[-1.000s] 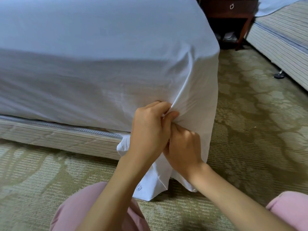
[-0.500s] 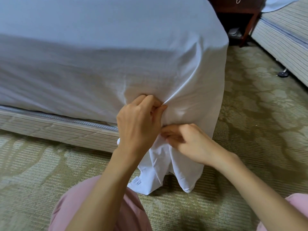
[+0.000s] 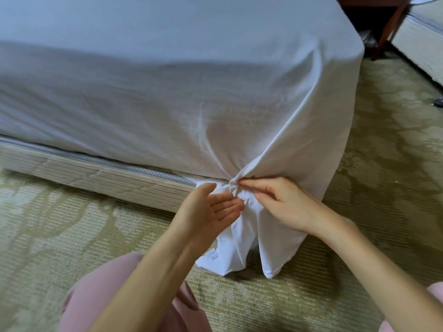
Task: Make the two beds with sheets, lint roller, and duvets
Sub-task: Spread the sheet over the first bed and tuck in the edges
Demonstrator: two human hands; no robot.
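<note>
The sheet (image 3: 167, 92) hides the mattress and runs off the top and left edges. At upper right, a wooden nightstand (image 3: 392, 27) and a second bed (image 3: 422, 44) are cut off. A dark object (image 3: 438, 101) at the right edge is unidentifiable; the sheet's tag (image 3: 213, 256) is too small to read.

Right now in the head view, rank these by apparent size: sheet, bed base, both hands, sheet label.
1. sheet
2. bed base
3. left hand and right hand: alike, unranked
4. label
</note>
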